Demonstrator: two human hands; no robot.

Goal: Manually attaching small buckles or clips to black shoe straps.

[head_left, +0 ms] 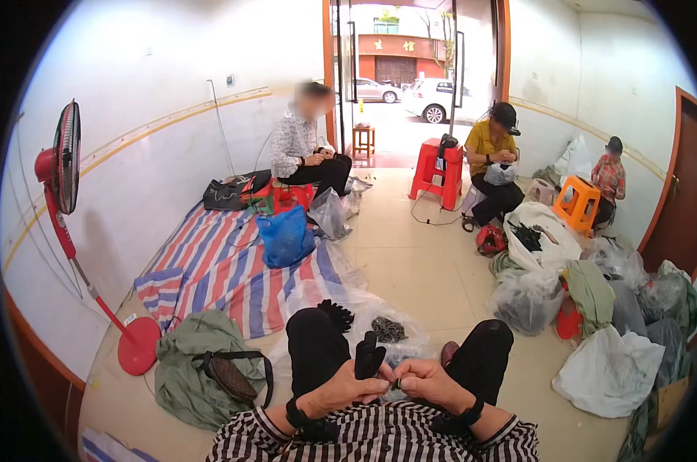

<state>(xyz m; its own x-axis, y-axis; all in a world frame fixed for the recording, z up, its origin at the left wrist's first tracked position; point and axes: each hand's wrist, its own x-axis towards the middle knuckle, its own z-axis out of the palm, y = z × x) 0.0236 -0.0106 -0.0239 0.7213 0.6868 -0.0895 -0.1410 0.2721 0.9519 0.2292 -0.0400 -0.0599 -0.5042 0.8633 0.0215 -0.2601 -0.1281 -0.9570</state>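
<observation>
My left hand [354, 386] is closed round a black glove [370, 354], whose fingers stick up above my thumb. My right hand [434, 383] meets it over my lap, thumb and fingertips pinched at a small dark piece [397, 383] between the two hands. Whether that piece is part of the glove I cannot tell. Beyond my left knee lie more black gloves [336, 315]. A heap of small dark pieces [389, 329] rests on clear plastic sheeting [415, 339] between my knees.
At left stand a red fan [138, 344] and a green sack [187, 369] with a brown bag [233, 377] on it. A striped sheet [202, 269] holds a blue bag [285, 235]. Stuffed sacks [606, 372] crowd the right. Three people sit farther off, near stools [438, 173].
</observation>
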